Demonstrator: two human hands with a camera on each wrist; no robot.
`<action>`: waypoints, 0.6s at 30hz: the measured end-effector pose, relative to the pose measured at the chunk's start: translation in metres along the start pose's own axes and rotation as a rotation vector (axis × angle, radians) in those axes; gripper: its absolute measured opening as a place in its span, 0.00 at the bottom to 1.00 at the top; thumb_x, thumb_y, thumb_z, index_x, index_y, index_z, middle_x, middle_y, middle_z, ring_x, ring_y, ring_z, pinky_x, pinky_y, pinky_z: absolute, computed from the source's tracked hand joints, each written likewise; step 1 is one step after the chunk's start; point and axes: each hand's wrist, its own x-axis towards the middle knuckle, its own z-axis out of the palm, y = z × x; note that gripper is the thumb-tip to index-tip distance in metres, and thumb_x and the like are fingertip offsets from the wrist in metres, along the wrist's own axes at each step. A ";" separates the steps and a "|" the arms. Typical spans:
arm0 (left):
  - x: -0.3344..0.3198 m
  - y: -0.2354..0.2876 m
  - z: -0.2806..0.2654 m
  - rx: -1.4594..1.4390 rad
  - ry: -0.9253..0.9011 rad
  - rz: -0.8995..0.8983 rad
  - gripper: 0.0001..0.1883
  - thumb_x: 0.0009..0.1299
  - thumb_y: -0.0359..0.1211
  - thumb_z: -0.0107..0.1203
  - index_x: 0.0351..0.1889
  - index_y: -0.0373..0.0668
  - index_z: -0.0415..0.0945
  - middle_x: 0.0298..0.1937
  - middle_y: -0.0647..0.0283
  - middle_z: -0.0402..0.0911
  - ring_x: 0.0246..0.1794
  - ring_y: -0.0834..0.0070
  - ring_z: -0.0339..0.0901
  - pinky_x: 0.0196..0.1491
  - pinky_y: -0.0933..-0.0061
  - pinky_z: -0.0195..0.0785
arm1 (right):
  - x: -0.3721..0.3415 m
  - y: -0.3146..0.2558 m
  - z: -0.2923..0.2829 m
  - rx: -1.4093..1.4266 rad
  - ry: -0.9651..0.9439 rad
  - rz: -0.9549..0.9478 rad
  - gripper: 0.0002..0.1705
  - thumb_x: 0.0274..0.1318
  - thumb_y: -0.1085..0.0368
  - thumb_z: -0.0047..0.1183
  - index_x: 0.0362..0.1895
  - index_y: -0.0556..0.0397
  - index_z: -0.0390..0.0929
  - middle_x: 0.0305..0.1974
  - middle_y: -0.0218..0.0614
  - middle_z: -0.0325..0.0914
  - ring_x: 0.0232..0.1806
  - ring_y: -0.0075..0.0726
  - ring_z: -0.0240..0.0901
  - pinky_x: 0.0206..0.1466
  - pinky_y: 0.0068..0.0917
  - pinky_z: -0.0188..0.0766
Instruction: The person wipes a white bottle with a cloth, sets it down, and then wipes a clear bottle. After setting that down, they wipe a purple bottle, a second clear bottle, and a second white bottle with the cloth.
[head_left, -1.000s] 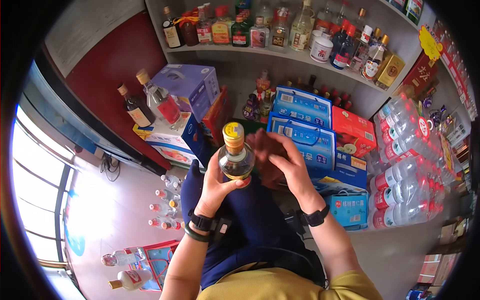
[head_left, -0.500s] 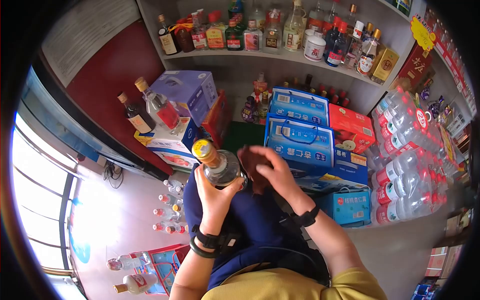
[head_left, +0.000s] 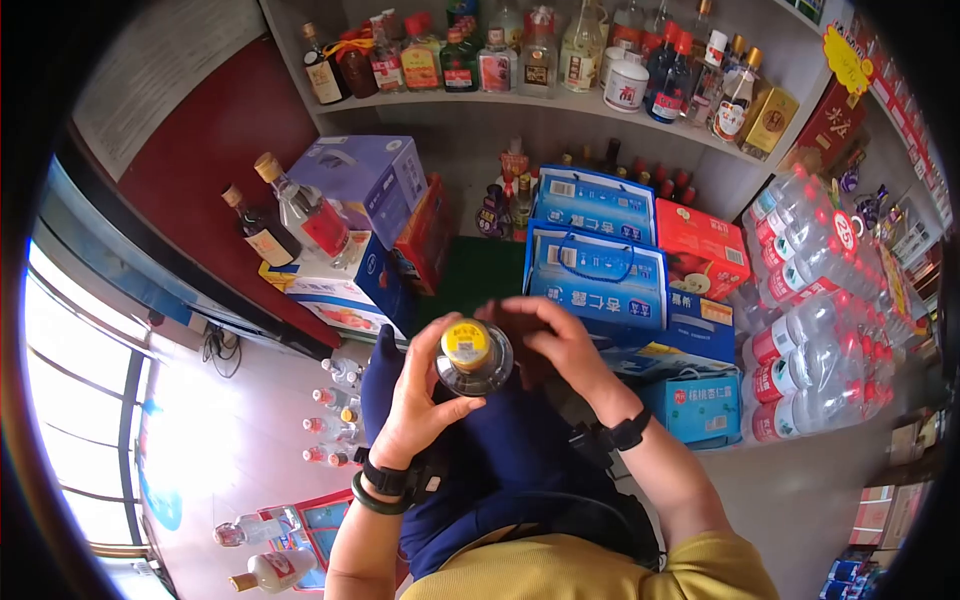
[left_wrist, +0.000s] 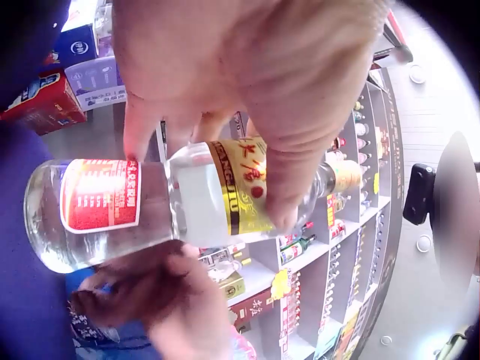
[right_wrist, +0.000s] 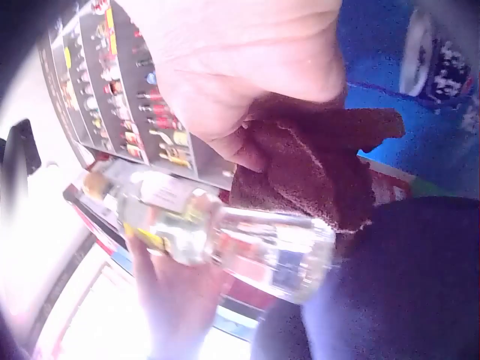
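Observation:
My left hand (head_left: 412,405) grips a clear glass liquor bottle (head_left: 478,378) around its upper part, thumb on the near side. The bottle has a yellow cap (head_left: 466,342) that faces up towards the head camera. In the left wrist view the yellow neck label (left_wrist: 247,187) and a red label (left_wrist: 103,195) lower on the glass both show. My right hand (head_left: 570,350) holds a dark maroon cloth (right_wrist: 307,165), bunched under its fingers. In the right wrist view the cloth lies right against the bottle's side.
Blue drink cartons (head_left: 595,275) and shrink-wrapped water bottles (head_left: 790,390) stand to the right. At left, two bottles stand on a white-and-blue box (head_left: 345,285). Several small bottles (head_left: 335,425) line the floor. Full bottle shelves (head_left: 480,105) rise ahead.
The bottle first tilted to the left, then came back with its cap towards the head camera, now lower over the lap. My right hand stays beside it with the cloth.

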 end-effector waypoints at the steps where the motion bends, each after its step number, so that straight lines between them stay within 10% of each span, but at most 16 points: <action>1: 0.000 0.003 0.001 0.228 0.068 0.090 0.50 0.50 0.34 0.76 0.70 0.39 0.57 0.67 0.54 0.61 0.68 0.63 0.62 0.69 0.64 0.58 | 0.000 -0.018 0.007 -0.057 -0.031 -0.146 0.27 0.56 0.79 0.40 0.61 0.55 0.69 0.54 0.34 0.76 0.58 0.27 0.71 0.64 0.26 0.64; 3: -0.006 0.013 0.008 0.652 0.244 0.178 0.45 0.49 0.33 0.75 0.65 0.37 0.63 0.63 0.52 0.64 0.65 0.59 0.64 0.66 0.64 0.61 | 0.004 -0.034 0.016 -0.100 -0.134 -0.305 0.27 0.57 0.78 0.40 0.62 0.55 0.68 0.57 0.34 0.74 0.60 0.26 0.69 0.65 0.25 0.62; 6: -0.019 0.024 0.027 0.551 0.375 0.035 0.44 0.54 0.21 0.67 0.69 0.36 0.56 0.62 0.58 0.60 0.64 0.65 0.64 0.66 0.64 0.62 | 0.008 -0.030 0.028 -0.157 -0.173 -0.361 0.27 0.57 0.78 0.39 0.62 0.54 0.68 0.56 0.34 0.75 0.58 0.26 0.70 0.62 0.25 0.65; 8: -0.026 0.020 0.036 0.437 0.399 0.025 0.43 0.55 0.18 0.63 0.70 0.37 0.54 0.65 0.57 0.59 0.67 0.65 0.62 0.65 0.64 0.64 | 0.011 -0.004 0.023 -0.130 -0.143 -0.031 0.28 0.56 0.79 0.40 0.62 0.53 0.68 0.53 0.34 0.77 0.53 0.27 0.74 0.57 0.24 0.69; 12: -0.032 0.019 0.052 0.239 0.488 0.004 0.45 0.56 0.20 0.65 0.71 0.38 0.51 0.65 0.56 0.58 0.67 0.64 0.61 0.65 0.66 0.64 | 0.008 0.013 0.016 -0.300 -0.131 0.019 0.27 0.55 0.80 0.40 0.60 0.53 0.71 0.50 0.35 0.79 0.49 0.26 0.77 0.53 0.23 0.72; 18: -0.017 0.015 0.060 0.387 0.502 0.054 0.54 0.52 0.20 0.69 0.73 0.38 0.44 0.67 0.55 0.58 0.68 0.67 0.62 0.65 0.66 0.64 | 0.015 -0.024 0.034 -0.183 -0.178 -0.419 0.26 0.56 0.79 0.40 0.61 0.56 0.70 0.56 0.36 0.76 0.58 0.29 0.72 0.63 0.26 0.66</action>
